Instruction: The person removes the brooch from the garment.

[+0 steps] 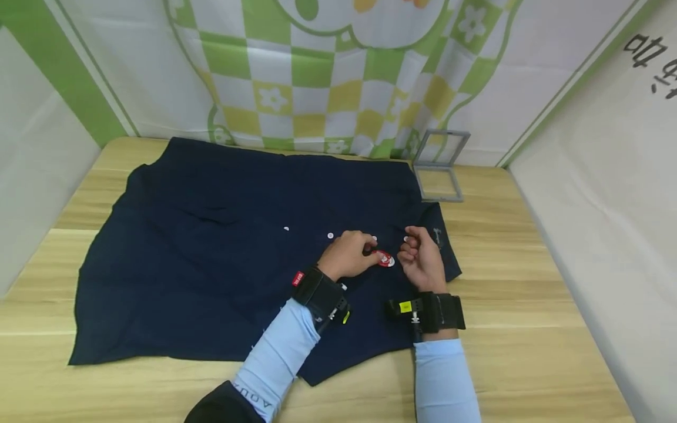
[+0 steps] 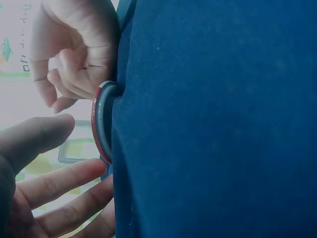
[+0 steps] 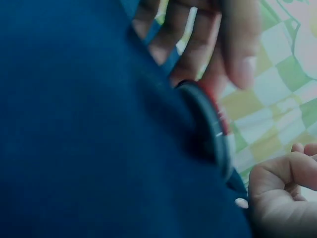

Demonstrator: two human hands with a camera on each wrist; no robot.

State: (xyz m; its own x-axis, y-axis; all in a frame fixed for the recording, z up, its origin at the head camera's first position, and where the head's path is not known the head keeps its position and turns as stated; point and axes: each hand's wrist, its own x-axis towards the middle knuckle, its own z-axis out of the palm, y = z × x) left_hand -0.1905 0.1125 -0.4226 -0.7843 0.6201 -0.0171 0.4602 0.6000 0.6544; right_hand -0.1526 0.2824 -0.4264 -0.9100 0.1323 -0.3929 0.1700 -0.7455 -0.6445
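A navy shirt [image 1: 211,264] with small white buttons [image 1: 330,235] lies spread on the table. On it sits a red-and-white badge [image 1: 384,258], its grey back edge [image 2: 102,121] tilted off the cloth in the left wrist view. My left hand [image 1: 349,254] is at the badge's left side, thumb spread from the fairly straight fingers; the index fingertip is at the rim. To the right of the badge is my right hand [image 1: 424,259], its fingers loosely curled and holding nothing visible. Close by its fingertips is a white button [image 1: 406,238]. Whether the badge is fastened is hidden.
A grey hinged frame [image 1: 439,183] stands unfolded at the table's back right, beside the shirt. A red tag [image 1: 298,278] shows on the shirt by the left wrist. A checkered curtain [image 1: 317,70] hangs behind the wooden table [image 1: 508,329].
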